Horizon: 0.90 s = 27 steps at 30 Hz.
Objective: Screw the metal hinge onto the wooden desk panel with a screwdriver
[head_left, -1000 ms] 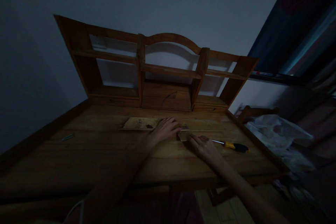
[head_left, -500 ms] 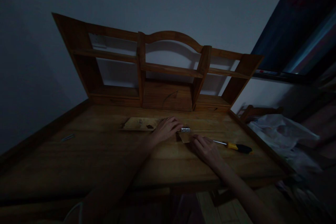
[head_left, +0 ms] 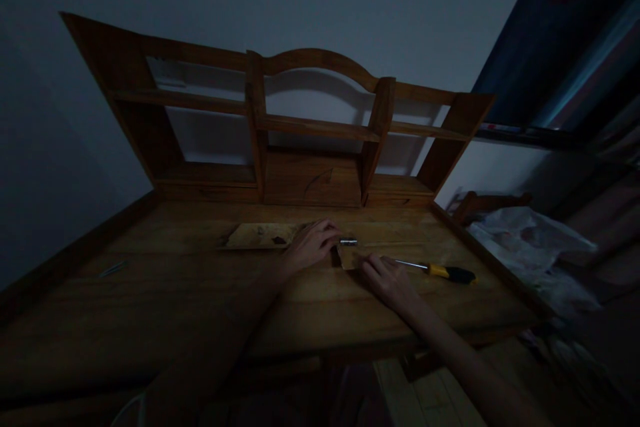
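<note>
The room is dim. My left hand [head_left: 311, 245] rests on a flat wooden board [head_left: 260, 236] lying on the wooden desk [head_left: 200, 287], its fingers curled at a small metal hinge [head_left: 349, 241]. My right hand [head_left: 387, 278] presses its fingertips on a small wooden piece [head_left: 351, 257] just below the hinge. A screwdriver with a yellow and black handle [head_left: 443, 272] lies on the desk right beside my right hand, untouched.
A wooden shelf hutch [head_left: 300, 133] stands along the back of the desk against the wall. A small metal item [head_left: 113, 269] lies at the desk's left. White plastic wrapping [head_left: 525, 240] sits to the right, off the desk. The floor shows below the front edge.
The view shifted slightly. My left hand's fingers drew back off the hinge, which now shows more fully. My right hand stayed on the small wooden piece.
</note>
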Tool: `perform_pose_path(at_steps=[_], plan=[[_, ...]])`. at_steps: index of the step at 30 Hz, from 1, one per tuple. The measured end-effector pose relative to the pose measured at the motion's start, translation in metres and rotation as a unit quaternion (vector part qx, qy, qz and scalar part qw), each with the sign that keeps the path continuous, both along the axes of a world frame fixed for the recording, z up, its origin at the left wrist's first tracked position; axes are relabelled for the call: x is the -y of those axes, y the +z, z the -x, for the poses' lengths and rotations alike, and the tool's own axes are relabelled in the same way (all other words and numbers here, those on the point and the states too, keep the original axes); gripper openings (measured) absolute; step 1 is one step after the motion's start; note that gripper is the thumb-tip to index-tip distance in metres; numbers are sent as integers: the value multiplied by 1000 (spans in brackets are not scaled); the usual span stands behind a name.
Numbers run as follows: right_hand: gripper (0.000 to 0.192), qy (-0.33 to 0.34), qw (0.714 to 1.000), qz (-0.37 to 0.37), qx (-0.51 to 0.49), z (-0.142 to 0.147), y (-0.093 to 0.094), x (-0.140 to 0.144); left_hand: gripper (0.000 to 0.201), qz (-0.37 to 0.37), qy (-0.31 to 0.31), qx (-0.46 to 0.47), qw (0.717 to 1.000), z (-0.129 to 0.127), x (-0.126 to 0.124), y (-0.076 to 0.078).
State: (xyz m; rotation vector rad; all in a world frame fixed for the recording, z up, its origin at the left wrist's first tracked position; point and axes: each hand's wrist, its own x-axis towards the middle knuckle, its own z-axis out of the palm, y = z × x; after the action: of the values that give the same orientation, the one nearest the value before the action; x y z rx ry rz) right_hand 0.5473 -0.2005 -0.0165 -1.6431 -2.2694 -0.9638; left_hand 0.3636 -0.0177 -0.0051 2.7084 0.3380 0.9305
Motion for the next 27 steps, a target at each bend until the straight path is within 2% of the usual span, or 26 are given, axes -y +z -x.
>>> perform_pose_path(at_steps=[7, 21, 24, 27], plan=[[10, -2, 1000, 23, 21, 5, 4, 1, 48, -22, -38, -2, 999, -1, -6, -4], [10, 17, 999, 23, 33, 6, 4, 1, 43, -60, -36, -23, 997, 1, -2, 4], [11, 14, 999, 34, 30, 7, 5, 2, 40, -45, -19, -3, 999, 1, 1, 4], [11, 16, 999, 41, 20, 7, 6, 2, 41, -2, 26, 29, 999, 2, 7, 8]])
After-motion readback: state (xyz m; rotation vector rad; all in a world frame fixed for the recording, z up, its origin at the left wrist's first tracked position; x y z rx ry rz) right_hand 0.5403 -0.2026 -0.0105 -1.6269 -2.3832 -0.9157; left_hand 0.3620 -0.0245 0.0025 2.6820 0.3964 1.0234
